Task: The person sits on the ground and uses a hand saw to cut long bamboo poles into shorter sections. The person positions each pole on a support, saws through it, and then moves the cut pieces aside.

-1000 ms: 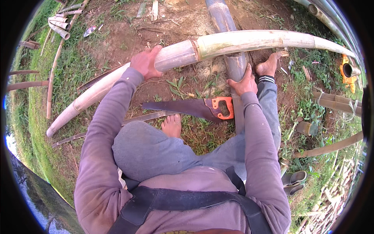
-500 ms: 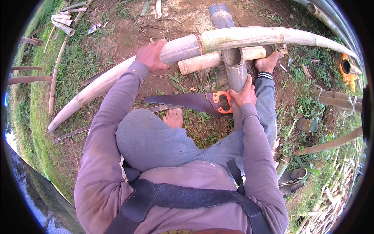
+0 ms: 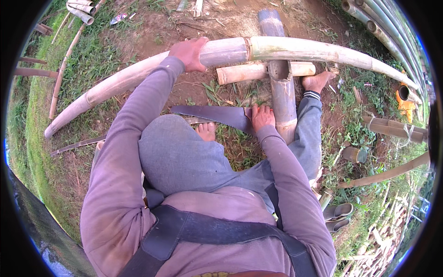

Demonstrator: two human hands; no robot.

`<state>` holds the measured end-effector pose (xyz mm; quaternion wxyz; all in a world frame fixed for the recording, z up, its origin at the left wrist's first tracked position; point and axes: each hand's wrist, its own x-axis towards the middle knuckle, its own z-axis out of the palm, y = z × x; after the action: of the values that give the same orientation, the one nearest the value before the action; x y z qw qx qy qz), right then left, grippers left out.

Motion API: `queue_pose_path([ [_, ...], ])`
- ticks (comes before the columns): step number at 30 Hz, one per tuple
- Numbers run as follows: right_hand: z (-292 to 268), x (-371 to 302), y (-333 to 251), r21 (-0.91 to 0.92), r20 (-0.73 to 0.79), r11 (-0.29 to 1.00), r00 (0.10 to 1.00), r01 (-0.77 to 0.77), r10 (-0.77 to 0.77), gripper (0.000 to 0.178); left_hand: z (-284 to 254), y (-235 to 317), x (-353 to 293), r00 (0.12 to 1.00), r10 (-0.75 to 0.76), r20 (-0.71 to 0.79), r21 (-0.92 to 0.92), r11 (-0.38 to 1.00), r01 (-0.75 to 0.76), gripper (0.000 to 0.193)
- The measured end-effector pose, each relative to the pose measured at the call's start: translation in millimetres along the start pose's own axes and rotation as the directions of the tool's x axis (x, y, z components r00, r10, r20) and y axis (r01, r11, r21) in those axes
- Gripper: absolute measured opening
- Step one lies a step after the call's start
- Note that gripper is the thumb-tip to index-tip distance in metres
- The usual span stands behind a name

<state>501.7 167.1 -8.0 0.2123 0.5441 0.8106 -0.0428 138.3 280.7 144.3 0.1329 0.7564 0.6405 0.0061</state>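
Observation:
A long pale bamboo pole (image 3: 304,48) lies crosswise in front of me, bowed by the lens. My left hand (image 3: 189,53) is closed over the pole, left of a joint ring. Under it, a thicker bamboo piece (image 3: 282,92) runs away from me, with an open notch cut in its top just on the near side of the pole. My right hand (image 3: 263,116) is on the handle of a hand saw (image 3: 210,115), its fingers covering nearly all of the orange grip. The dark blade points left, low over the ground by my foot.
A short bamboo length (image 3: 242,72) lies crosswise beneath the notched piece, near my right foot (image 3: 318,81). Bamboo poles (image 3: 392,39) are stacked at far right, close to an orange object (image 3: 406,106). Shoes (image 3: 338,211) and split bamboo scraps (image 3: 374,240) lie at lower right.
My right hand has left the notched bamboo and moved left onto the saw's handle. My left hand stays on the long pole. The whole view has shifted slightly.

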Motion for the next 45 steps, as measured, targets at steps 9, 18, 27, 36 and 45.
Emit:
queue_pose_path([
  [9, -85, -38, 4, 0.401, 0.250, 0.914, 0.967, -0.059, -0.047, 0.044, -5, 5, 10, 0.993, -0.041, 0.108, 0.038, 0.999, 0.038, 0.104],
  [18, -191, -209, 67, 0.844, 0.031, 0.535, 0.999, -0.030, 0.009, 0.030, -9, -1, 8, 0.993, -0.026, 0.114, -0.041, 0.999, 0.030, 0.101],
  [27, -255, -294, 59, 0.876, -0.417, -0.096, 0.842, 0.473, 0.343, 0.075, -9, 6, 11, 0.992, -0.015, 0.125, -0.031, 0.999, 0.019, 0.097],
  [36, -220, -153, 22, 0.871, -0.403, 0.019, 0.692, 0.491, 0.600, 0.044, -2, 0, 13, 0.994, -0.035, 0.103, 0.016, 0.999, 0.034, 0.100],
  [45, -169, -103, 8, 0.881, -0.441, 0.135, 0.685, 0.453, 0.580, 0.045, -4, -5, 22, 0.993, -0.030, 0.114, -0.012, 0.999, 0.031, 0.099],
])
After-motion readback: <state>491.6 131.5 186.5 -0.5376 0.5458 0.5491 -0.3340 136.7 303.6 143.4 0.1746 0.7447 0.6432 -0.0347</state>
